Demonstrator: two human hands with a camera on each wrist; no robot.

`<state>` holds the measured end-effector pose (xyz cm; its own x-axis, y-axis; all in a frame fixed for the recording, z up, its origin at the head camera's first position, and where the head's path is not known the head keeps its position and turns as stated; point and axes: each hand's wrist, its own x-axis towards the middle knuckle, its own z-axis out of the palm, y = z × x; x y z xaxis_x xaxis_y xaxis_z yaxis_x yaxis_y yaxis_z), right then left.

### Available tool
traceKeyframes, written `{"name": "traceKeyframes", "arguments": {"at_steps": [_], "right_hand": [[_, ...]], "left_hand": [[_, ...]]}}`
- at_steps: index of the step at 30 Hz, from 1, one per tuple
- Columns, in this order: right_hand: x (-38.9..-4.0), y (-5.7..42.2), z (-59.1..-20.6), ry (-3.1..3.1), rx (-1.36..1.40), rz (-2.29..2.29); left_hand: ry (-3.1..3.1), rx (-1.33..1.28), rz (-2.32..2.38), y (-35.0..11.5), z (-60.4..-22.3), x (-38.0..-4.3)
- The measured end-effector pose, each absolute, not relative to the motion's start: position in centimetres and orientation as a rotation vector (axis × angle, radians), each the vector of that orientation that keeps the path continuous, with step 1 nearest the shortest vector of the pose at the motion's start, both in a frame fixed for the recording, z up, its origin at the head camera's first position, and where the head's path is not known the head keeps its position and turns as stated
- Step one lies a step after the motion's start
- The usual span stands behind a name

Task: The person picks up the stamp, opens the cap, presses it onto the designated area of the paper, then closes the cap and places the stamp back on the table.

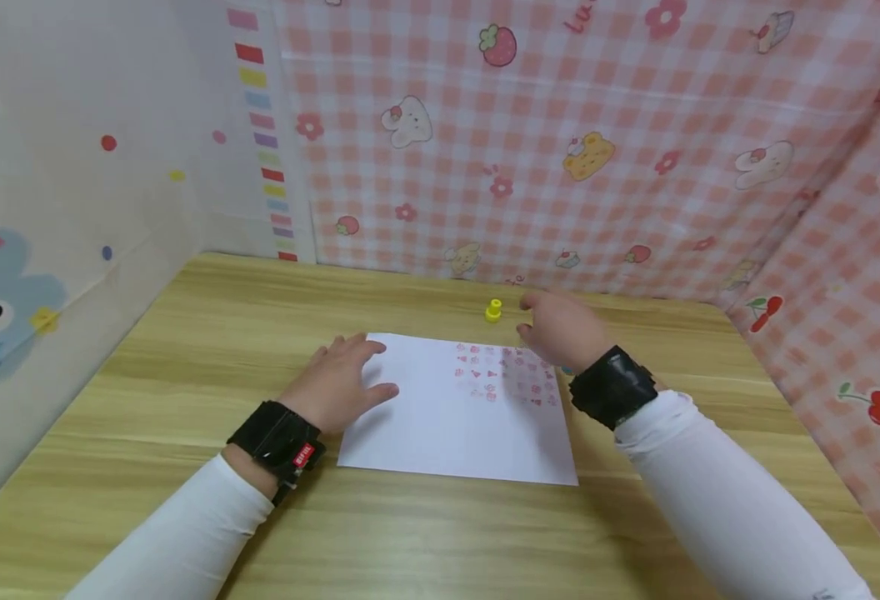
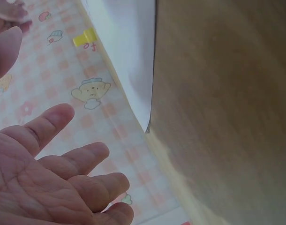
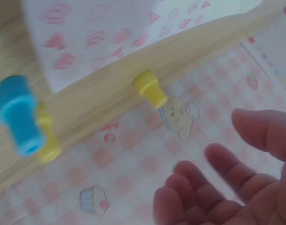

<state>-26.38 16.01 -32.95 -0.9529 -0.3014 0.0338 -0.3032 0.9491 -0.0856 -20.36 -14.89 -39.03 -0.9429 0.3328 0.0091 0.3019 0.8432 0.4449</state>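
Observation:
A sheet of white paper (image 1: 425, 417) with rows of small red stamp prints lies on the table. My left hand (image 1: 338, 383) hovers by its left edge, fingers spread and holding nothing, as the left wrist view also shows. Beyond the paper a yellow toy stamp (image 1: 493, 311) stands upright. Just right of it is my right hand (image 1: 567, 329), fingers loosely bent and nothing in them, apart from the stamp. In the right wrist view a blue stamp (image 3: 20, 117) stands beside the paper's corner, partly covering a second yellow stamp (image 3: 48, 145); the head view mostly hides these behind the right hand.
The wooden table (image 1: 410, 542) runs back to a pink checked cloth (image 1: 440, 183) with cartoon prints. Another checked cloth (image 1: 845, 333) hangs on the right. A pale cloth (image 1: 57, 208) with a blue cartoon figure covers the left side.

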Motion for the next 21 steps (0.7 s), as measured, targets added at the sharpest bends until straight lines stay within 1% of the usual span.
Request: {"name": "traceKeyframes", "arguments": {"at_steps": [6,10,16,21], "right_hand": [[-29.2,13.0,-33.4,-3.032,0.716,0.106],[-30.7,11.8,-34.3,-3.010,0.795,0.042],[-32.4,10.7,-36.2,-3.070,0.706,0.002],[-32.7,10.1,-37.3,-3.098,0.706,0.042]], "left_hand": [[2.957,0.501,0.702,-14.9,-38.9,-20.2],[2.965,0.491,0.693,-14.9,-39.1,-20.3],[2.960,0.515,0.675,-14.9,-39.4,-20.5],[2.958,0.490,0.674,-14.9,-39.3,-20.4]]}}
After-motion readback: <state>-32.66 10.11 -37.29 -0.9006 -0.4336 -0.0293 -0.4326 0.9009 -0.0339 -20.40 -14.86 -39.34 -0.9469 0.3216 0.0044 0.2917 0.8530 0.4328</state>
